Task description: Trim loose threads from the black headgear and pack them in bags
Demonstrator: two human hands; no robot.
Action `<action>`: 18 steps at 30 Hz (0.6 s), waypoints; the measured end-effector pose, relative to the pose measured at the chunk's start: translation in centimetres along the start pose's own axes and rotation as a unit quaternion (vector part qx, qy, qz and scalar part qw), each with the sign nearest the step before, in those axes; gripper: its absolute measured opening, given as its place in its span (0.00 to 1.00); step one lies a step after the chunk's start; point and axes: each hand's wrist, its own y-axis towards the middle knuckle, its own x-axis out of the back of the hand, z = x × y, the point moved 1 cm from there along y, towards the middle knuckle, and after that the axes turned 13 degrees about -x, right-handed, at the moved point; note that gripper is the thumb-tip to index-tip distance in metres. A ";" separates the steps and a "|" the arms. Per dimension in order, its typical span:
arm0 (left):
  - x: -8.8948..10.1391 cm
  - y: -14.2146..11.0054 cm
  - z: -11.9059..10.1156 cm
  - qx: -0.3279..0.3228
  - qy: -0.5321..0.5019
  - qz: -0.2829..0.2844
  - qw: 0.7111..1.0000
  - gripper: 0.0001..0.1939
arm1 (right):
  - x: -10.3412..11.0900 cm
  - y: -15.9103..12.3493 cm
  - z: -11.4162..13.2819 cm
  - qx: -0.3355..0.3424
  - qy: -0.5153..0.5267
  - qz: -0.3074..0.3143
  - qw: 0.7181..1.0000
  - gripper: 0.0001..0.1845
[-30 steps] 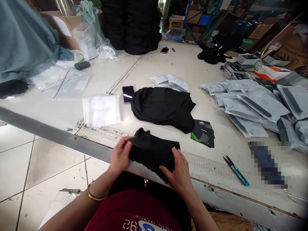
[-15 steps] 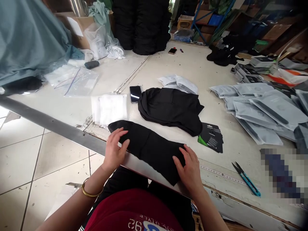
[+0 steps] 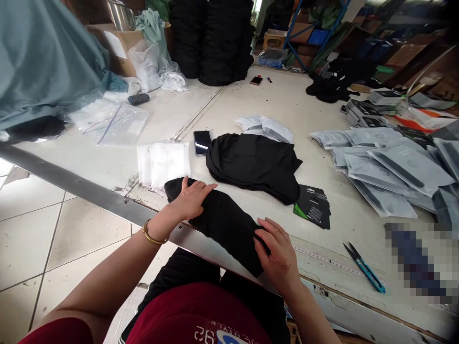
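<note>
A long, tapered piece of black cloth [image 3: 224,220] lies along the table's front edge. My left hand [image 3: 191,198] rests flat on its left part, fingers stretched out and thumb apart. At its right end, my right hand [image 3: 278,246] has its fingers curled round the cloth's edge, gripping it. Just behind lies a stack of similar black cloth pieces [image 3: 253,162]. Black printed cards [image 3: 313,206] with a green corner sit against the stack's right end. White pouches [image 3: 167,165] lie beyond my left hand.
A phone [image 3: 202,142] touches the stack's left side. Blue-handled thread snips [image 3: 366,268] lie to the right, near a measuring tape [image 3: 322,258]. Filled pouches [image 3: 394,167] are heaped at the right. Tall black fabric piles [image 3: 211,43] stand at the back.
My left hand has slid right and forward onto the cloth and flattened. My right hand has shifted slightly left, its fingers curling in and drawing up the cloth's right end.
</note>
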 end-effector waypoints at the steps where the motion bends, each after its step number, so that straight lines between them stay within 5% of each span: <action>1: 0.2 -0.1 0.3 -0.004 -0.002 0.000 1.000 0.37 | 0.3 -0.1 0.4 0.018 0.004 0.004 1.000 0.12; 3: 0.4 -0.5 0.7 0.000 -0.008 -0.006 1.000 0.31 | 0.4 -0.4 0.6 0.030 0.006 0.010 0.999 0.14; 6: 0.6 -0.9 1.1 0.034 -0.029 0.013 0.999 0.37 | -0.3 -0.8 0.2 0.008 -0.027 0.028 0.999 0.18; 9: 0.9 -0.4 1.4 0.064 -0.031 0.084 0.994 0.40 | -0.9 -0.3 0.0 -0.003 -0.083 0.060 0.995 0.17; 12: 1.4 0.8 1.3 0.080 -0.030 0.140 0.986 0.29 | -0.4 0.9 0.4 0.020 -0.085 0.033 0.996 0.15; 14: 1.9 1.1 0.9 0.074 -0.012 0.102 0.992 0.19 | 0.6 1.5 0.8 0.038 -0.059 -0.010 0.998 0.16; 18: 3.2 -1.8 -0.3 0.063 0.000 -0.110 0.992 0.07 | 3.6 0.5 2.1 0.026 0.048 -0.026 0.998 0.23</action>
